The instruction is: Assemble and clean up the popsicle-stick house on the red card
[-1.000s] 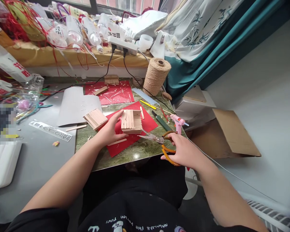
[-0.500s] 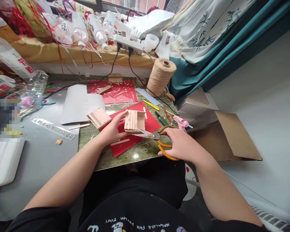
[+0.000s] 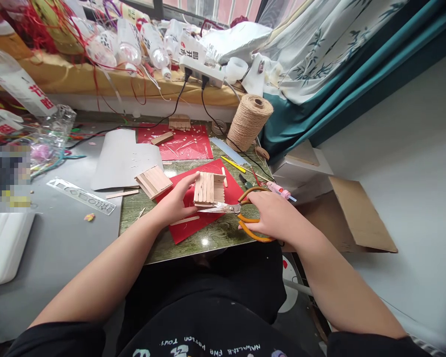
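Left fingers [image 3: 188, 183] clamped on stick box [image 3: 204, 188], my right fingers [image 3: 253, 226] round scissors [image 3: 229, 208], blades [image 3: 211, 210] nearer left thumb [image 3: 189, 211] than before.

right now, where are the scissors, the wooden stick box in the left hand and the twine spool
Scissors [image 3: 237, 208], head view: near the pivot.
Wooden stick box [image 3: 205, 188], head view: the slatted face.
Twine spool [image 3: 249, 125], head view: the wound side.

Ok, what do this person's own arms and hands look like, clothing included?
Short black sleeves cover the upper arms; the left forearm and right forearm are bare. Left hand and right hand are ungloved, with no watch or bracelet visible.
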{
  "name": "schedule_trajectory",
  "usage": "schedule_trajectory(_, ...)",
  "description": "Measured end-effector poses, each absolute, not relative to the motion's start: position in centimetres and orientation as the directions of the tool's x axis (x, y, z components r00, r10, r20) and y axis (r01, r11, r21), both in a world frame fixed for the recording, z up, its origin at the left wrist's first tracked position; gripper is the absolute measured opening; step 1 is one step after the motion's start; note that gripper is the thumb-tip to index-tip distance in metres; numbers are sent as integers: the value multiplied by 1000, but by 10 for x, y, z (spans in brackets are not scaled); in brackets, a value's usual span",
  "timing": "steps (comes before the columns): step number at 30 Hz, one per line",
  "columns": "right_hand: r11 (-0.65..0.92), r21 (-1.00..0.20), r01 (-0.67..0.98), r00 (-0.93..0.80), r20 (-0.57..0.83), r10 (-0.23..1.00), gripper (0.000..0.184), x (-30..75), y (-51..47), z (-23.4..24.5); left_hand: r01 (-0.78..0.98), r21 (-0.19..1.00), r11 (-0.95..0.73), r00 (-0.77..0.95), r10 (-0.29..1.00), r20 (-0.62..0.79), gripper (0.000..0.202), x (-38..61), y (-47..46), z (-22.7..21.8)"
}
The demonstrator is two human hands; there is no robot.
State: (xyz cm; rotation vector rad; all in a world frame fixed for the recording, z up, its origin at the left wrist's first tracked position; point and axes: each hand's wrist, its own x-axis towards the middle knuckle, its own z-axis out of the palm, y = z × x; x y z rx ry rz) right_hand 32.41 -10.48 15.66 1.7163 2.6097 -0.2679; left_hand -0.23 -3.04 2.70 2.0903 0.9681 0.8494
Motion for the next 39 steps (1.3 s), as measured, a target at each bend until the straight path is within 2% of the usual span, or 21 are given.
schedule_trajectory(8,427,-174,887,-443,-64,894,40,324,-97,150,372,775,-511,519,807,284,102,-2,-30,25)
schedule_trajectory(17,440,-119,890,-452,-95,887,41,327,-91,143,378,776,-505,514,811,278,100,-3,-30,25)
schedule_trajectory(30,421,-17,907,-418,-156,895,48,330,-87,134,392,808,-440,522,830,199,99,-3,-33,32)
schedule_trajectory(39,427,23,904,-419,-148,896,46,332,-86,129,389,815,-429,517,834,193,97,-1,-34,37)
